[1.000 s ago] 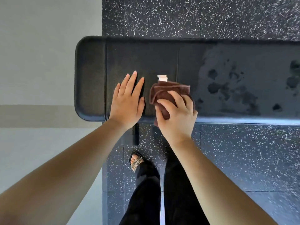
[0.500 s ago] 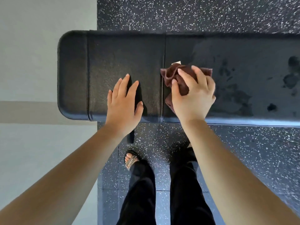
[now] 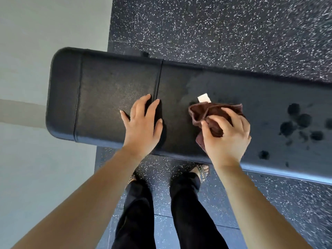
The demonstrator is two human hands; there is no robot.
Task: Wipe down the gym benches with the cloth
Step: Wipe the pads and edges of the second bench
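A black padded bench (image 3: pixel 115 94) runs from the left of the frame to the right edge, over speckled dark rubber flooring (image 3: pixel 224 29), with pale floor (image 3: pixel 45 33) filling the left side. The left hand (image 3: pixel 142 123) lies flat and spread on the pad at centre, holding nothing, while just right of it the right hand (image 3: pixel 227 136) is clamped on a bunched brown cloth (image 3: pixel 203 112) pressed on the bench, its white tag (image 3: pixel 204 97) sticking out above. Dark wet spots (image 3: pixel 298 123) dot the pad toward the right edge, and at the bottom centre black trousers (image 3: pixel 190 212) and a sandalled foot (image 3: pixel 203 172) stand beside the bench's near edge.
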